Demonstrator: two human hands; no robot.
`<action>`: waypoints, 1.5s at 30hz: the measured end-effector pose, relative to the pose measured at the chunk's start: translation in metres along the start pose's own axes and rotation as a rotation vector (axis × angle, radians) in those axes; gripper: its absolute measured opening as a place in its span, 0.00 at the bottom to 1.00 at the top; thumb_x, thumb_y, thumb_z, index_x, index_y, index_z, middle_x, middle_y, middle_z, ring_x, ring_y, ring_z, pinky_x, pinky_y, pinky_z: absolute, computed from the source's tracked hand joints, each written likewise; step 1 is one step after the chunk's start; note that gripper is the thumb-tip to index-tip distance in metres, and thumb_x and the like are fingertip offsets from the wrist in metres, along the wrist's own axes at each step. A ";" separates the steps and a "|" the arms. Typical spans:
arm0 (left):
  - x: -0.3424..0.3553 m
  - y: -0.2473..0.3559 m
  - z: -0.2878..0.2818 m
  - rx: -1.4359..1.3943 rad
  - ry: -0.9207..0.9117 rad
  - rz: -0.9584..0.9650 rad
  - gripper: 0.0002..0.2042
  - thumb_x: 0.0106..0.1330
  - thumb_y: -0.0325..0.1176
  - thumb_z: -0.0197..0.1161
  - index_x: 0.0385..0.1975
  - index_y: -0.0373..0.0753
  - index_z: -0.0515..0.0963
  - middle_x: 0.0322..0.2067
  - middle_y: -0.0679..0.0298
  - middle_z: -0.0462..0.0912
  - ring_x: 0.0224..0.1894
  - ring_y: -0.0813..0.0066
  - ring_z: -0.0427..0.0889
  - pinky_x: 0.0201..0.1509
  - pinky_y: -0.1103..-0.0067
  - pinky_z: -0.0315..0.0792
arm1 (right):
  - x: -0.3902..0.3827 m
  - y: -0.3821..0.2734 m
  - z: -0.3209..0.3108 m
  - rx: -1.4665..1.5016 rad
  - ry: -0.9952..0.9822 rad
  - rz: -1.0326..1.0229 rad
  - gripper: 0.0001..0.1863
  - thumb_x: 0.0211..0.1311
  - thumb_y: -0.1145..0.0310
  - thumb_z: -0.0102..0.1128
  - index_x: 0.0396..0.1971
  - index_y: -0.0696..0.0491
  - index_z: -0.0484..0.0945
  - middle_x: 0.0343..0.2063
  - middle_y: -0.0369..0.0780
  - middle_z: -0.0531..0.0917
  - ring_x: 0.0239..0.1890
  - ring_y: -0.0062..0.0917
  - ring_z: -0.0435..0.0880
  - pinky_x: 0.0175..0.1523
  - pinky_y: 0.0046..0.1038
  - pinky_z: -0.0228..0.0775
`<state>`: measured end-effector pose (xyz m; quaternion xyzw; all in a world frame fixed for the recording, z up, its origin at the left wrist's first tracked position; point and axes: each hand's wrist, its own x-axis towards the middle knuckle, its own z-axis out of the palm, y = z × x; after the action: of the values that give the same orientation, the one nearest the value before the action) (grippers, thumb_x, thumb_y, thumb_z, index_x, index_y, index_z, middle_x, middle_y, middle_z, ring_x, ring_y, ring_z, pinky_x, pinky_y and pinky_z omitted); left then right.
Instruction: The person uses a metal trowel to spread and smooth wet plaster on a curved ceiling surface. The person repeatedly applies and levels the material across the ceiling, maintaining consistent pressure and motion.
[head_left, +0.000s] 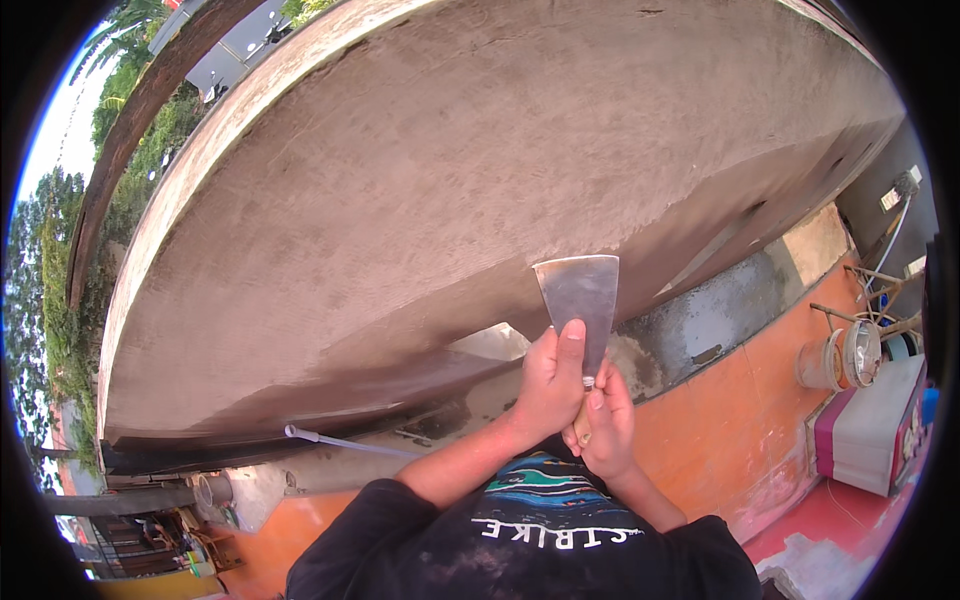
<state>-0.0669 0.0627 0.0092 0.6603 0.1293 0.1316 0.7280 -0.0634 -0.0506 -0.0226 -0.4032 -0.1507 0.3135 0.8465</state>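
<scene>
A scraper with a wide flared metal blade points up and away from my chest, toward the plastered wall. My left hand grips the lower part of the blade, its thumb lying flat along the metal and the other fingers tucked beside and behind it. Below that, my right hand is closed round the light wooden handle. From this view I cannot tell whether the blade's far edge touches the wall or stands apart from it.
A pale rod lies left of my arm. Damp grey concrete runs along the wall's foot, beside an orange tiled floor. Buckets and a white-and-purple box stand at right. A wooden beam rises at left.
</scene>
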 end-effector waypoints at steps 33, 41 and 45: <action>0.007 0.027 0.023 0.095 0.067 0.164 0.23 0.77 0.50 0.40 0.32 0.35 0.71 0.19 0.69 0.75 0.24 0.85 0.72 0.28 0.83 0.68 | 0.018 -0.020 -0.010 0.076 -0.128 -0.075 0.08 0.75 0.63 0.43 0.38 0.47 0.56 0.23 0.33 0.71 0.12 0.12 0.64 0.15 0.15 0.57; 0.022 0.014 0.005 0.155 0.121 0.142 0.25 0.77 0.53 0.39 0.30 0.36 0.71 0.18 0.69 0.74 0.22 0.85 0.72 0.25 0.83 0.67 | 0.041 -0.007 -0.004 0.087 -0.164 -0.084 0.08 0.75 0.65 0.45 0.38 0.47 0.57 0.28 0.34 0.72 0.16 0.12 0.66 0.18 0.15 0.58; 0.032 0.045 -0.001 0.069 0.121 0.229 0.25 0.77 0.52 0.39 0.30 0.36 0.71 0.17 0.68 0.74 0.21 0.85 0.72 0.24 0.85 0.66 | 0.059 -0.028 0.009 0.090 -0.175 -0.046 0.08 0.74 0.67 0.46 0.39 0.48 0.57 0.28 0.33 0.70 0.19 0.11 0.65 0.22 0.15 0.59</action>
<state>-0.0388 0.0794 0.0540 0.6862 0.1014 0.2490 0.6759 -0.0119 -0.0200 0.0052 -0.3321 -0.2188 0.3343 0.8545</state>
